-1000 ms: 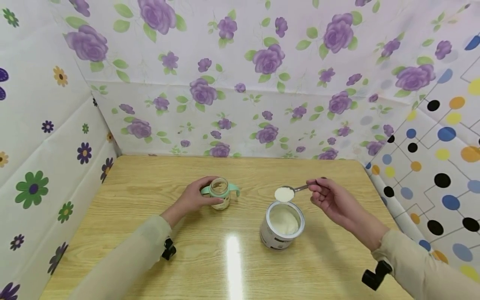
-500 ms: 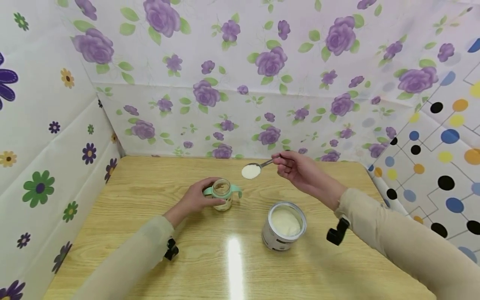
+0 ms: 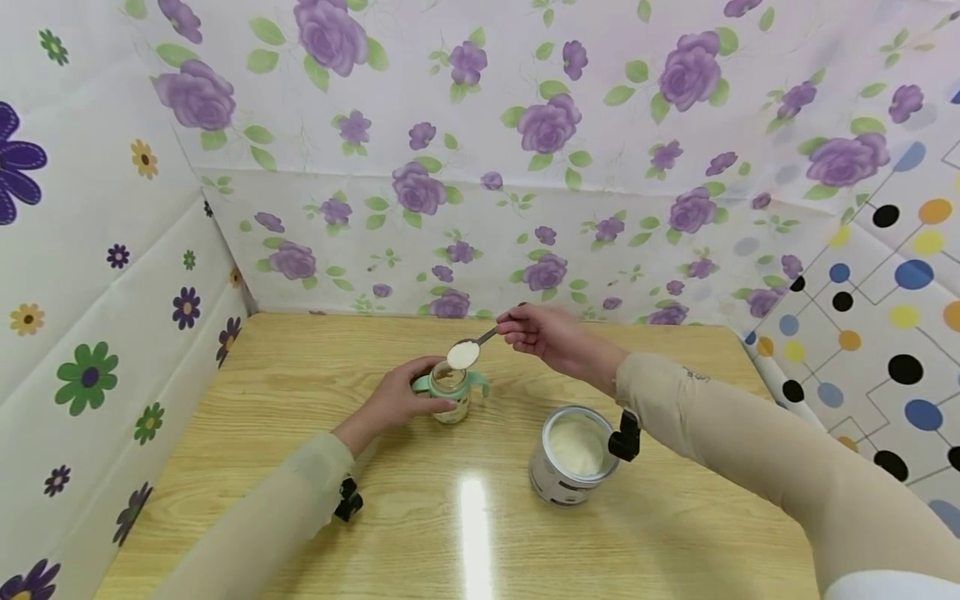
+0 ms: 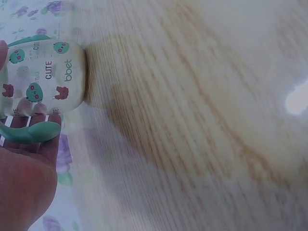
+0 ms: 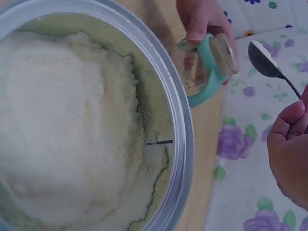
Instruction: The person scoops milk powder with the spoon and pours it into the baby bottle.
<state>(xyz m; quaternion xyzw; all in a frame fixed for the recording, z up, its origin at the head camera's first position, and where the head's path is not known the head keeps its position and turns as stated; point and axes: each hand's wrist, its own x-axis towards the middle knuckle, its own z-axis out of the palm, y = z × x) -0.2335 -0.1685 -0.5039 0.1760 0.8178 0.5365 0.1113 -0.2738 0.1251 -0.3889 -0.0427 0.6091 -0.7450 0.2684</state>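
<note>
Spoon (image 5: 263, 62) w/ powder (image 3: 462, 356), pinched in R grip (image 3: 557, 337) abv. bottle (image 4: 48, 77) clasped by L grip (image 3: 401, 396); poss. spill from early tilt.

We see a table (image 3: 420, 533) with light wood grain, on which a narrow streak of light (image 3: 476, 533) is reflected brightly. Behind it we observe a white back covering (image 3: 495, 125) with purple roses, while the left covering (image 3: 82, 208) bears many-coloured flowers and the right covering (image 3: 862, 321) has coloured dots with thin lines.
</note>
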